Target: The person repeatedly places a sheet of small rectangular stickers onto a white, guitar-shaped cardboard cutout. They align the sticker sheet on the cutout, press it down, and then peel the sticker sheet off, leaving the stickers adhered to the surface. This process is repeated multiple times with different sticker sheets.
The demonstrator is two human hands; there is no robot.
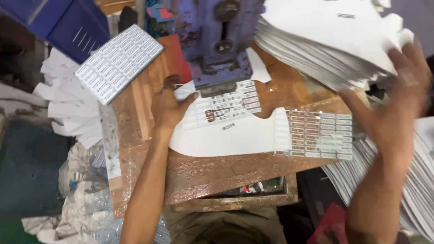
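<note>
**Thin white card under the press, a thick stack at the right hand**

The left hand lies flat with its fingers pressed down on the left edge of a white card sheet, pinning rather than clenching it; nothing is gripped inside the palm. The sheet lies on the brown workbench, its upper part slid under the blue press at 12 o'clock from the hand's fingertips. A strip of small silver labels runs across the sheet just below the press.

The right hand is blurred. Its fingers are spread wide against a tall stack of white card sheets at 1 o'clock from the bench centre. Whether they grip the stack or only rest on it, I cannot tell.

At 3 o'clock from the single sheet lies a silver label grid, touching its right end. Another silver label block sits at 10 o'clock, propped at a tilt. Loose white offcuts pile at 9 o'clock.

The single sheet looks light, thin and smooth, likely to slide on the glossy bench and to crease if pinched hard. Flat pressure near an edge, well clear of the press, seems the safest hold. The stack looks heavy and prone to fanning out.
</note>
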